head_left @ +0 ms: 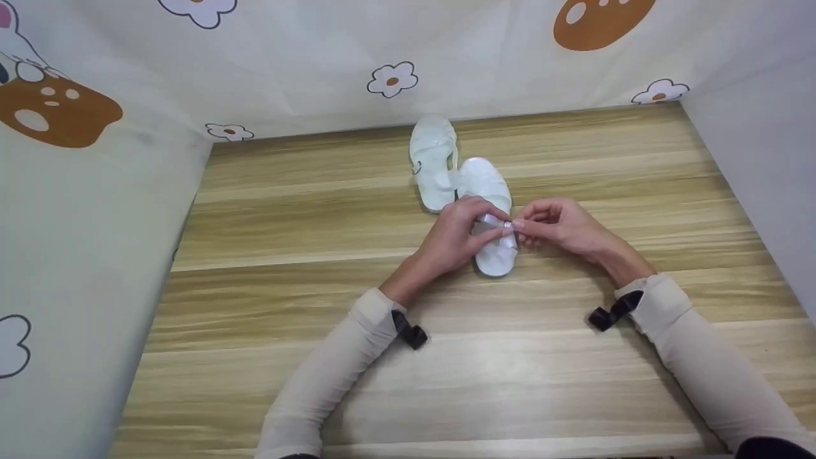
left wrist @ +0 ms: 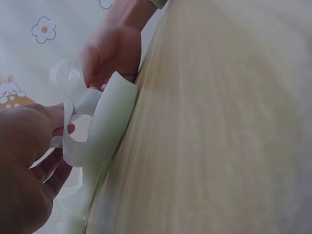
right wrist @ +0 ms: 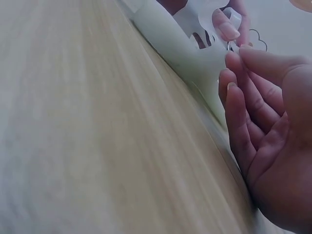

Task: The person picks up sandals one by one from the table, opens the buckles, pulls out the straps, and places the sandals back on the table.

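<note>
Two white sandals lie on the wooden surface. The near sandal [head_left: 496, 264] has its heel toward me, and the far sandal [head_left: 433, 146] is behind it to the left. My left hand [head_left: 456, 236] reaches over the near sandal and pinches its ankle strap [head_left: 489, 219] between thumb and fingers. From the right side, my right hand [head_left: 564, 226] pinches the strap's end near a small metal buckle [right wrist: 230, 45], thumb against index finger. Its other fingers curl loosely in the right wrist view. Fingertips partly hide the buckle.
The wood-grain tabletop [head_left: 287, 306] spreads around the sandals. A pale patterned cloth [head_left: 306, 70] rises along the back edge, close behind the far sandal, with more cloth at the left and a plain pale wall [head_left: 758, 146] at the right.
</note>
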